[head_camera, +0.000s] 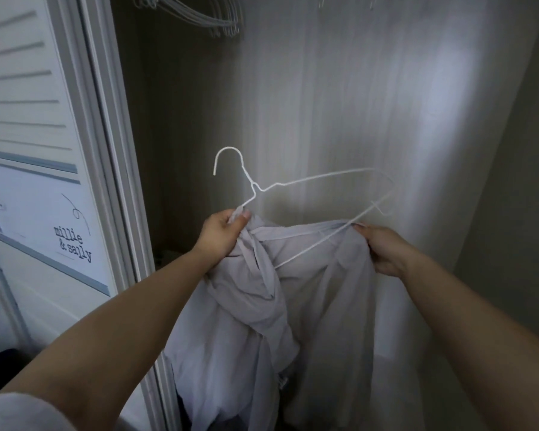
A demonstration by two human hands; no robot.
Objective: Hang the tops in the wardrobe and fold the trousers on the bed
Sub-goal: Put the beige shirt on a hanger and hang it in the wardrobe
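Pale grey top is held up inside the open wardrobe, partly threaded on a white wire hanger. Left hand grip is closed on fabric and hanger neck; right hand grip is closed on the shoulder fabric. Spare hangers are hung far above.

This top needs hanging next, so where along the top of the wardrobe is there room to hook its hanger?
The stretch right of the bunch of empty white wire hangers looks free, up to faint hooks near the top right. The far left is crowded. The rail itself is out of frame.
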